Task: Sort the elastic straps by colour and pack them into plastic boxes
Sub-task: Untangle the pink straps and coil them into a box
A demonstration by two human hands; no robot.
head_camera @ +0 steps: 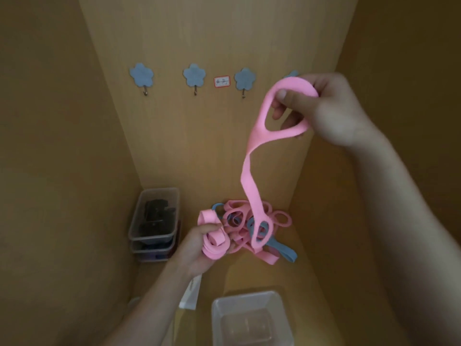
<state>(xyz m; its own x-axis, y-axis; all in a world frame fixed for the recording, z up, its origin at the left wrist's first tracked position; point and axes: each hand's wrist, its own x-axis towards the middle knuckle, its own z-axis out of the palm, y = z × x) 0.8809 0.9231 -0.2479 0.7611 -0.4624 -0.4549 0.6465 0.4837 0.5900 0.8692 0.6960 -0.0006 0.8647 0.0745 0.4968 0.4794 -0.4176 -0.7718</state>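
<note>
Your right hand pinches the top loop of a pink strap between thumb and fingers, high above the pile. Just left of the pile, your left hand curls round a folded pink bundle. A clear box sits nearer you.

One pink strap hangs stretched above a tangled pink-and-blue strap pile, a clear box nearer.
</note>
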